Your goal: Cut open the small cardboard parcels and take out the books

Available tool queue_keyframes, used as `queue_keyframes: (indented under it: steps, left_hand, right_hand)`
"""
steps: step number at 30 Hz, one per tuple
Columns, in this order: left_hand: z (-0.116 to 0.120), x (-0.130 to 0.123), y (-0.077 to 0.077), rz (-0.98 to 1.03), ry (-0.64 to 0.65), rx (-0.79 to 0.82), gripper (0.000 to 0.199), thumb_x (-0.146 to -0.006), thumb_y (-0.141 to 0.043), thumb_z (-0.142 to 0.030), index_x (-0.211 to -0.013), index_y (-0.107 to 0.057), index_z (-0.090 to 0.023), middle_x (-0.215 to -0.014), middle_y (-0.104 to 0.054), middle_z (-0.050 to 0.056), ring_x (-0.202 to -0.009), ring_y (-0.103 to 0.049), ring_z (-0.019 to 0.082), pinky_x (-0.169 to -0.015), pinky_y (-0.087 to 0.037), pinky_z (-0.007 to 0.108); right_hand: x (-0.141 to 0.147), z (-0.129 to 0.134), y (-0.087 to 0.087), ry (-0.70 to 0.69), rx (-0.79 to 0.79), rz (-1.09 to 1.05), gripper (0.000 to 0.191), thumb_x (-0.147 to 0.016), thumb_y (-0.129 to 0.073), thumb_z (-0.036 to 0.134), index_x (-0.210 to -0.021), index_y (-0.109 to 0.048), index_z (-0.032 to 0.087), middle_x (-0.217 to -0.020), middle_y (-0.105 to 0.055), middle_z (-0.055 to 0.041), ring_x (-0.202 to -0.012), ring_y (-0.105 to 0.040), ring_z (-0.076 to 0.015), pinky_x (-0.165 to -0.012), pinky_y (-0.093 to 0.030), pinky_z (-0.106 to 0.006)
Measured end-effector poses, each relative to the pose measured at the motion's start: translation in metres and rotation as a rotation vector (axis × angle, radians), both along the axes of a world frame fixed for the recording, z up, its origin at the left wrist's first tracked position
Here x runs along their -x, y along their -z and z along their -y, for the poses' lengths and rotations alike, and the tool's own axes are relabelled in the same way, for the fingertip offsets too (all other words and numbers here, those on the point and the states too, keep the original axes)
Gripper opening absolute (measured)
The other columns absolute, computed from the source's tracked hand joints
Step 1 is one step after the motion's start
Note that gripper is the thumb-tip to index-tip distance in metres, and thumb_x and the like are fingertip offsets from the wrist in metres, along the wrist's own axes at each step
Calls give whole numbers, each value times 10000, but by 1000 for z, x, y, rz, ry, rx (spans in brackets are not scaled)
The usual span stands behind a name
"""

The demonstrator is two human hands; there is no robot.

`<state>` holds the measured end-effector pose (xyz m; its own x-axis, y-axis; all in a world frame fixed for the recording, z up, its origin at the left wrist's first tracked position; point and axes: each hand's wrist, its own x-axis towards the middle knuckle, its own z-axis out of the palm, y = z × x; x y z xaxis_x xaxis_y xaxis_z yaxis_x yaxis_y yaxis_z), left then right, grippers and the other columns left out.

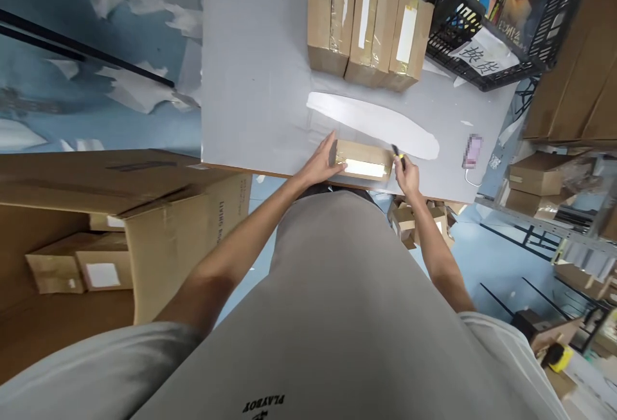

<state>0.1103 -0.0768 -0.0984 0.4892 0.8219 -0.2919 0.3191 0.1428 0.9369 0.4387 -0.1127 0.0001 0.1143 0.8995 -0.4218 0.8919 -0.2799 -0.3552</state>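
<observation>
A small taped cardboard box with a white label lies at the near edge of the grey table. My left hand grips its left end, thumb over the label side and fingers along the far corner. In my right hand is a black-and-yellow utility knife, held at the right end of the box. Whether the blade touches the cardboard I cannot tell. Just beyond the box lies a long white sheet, flat on the table.
Several taped boxes stand in a row at the back. Right of them is a black crate with books. A pink phone-like item lies at the right. A large open carton stands left of me, and cut boxes lie below the table.
</observation>
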Motion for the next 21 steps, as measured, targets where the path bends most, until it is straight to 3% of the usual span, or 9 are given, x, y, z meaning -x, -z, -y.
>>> queue_keyframes:
  steps: [4, 7, 13, 21]
  left_hand:
    - [-8, 10, -7, -17, 95, -65, 1066, -942, -727, -849, -1767, -505, -211, -1950, -211, 217, -1825, -183, 451, -1460, -250, 621]
    - [-13, 11, -8, -8, 136, -75, 975, -947, -741, -823, -1711, -583, -237, -1948, -218, 202, -1817, -215, 452, -1449, -283, 612]
    - [-15, 10, -6, 35, 168, -58, 894, -965, -785, -653, -1728, -565, -243, -1889, -369, 195, -1805, -250, 458, -1441, -302, 628]
    - [-15, 7, 0, 110, 151, -36, 892, -937, -824, -623, -1713, -573, -261, -1899, -356, 177, -1797, -287, 436, -1445, -310, 609]
  right_hand:
    - [35, -18, -22, -421, 184, 161, 452, -1250, -421, 523, -1244, -741, 205, -1117, -876, -143, -1059, -827, -312, -861, -489, -311]
    - [61, -33, -30, -611, 276, 202, 486, -1266, -392, 512, -1396, -738, 198, -1282, -874, -153, -1181, -816, -305, -904, -482, -309]
    - [88, -52, -41, -711, 365, 334, 594, -1268, -319, 550, -1508, -704, 168, -1295, -873, -190, -1212, -817, -341, -918, -495, -345]
    - [97, -54, -44, -768, 410, 403, 643, -1266, -242, 575, -1523, -672, 172, -1367, -850, -189, -1213, -815, -352, -925, -508, -363]
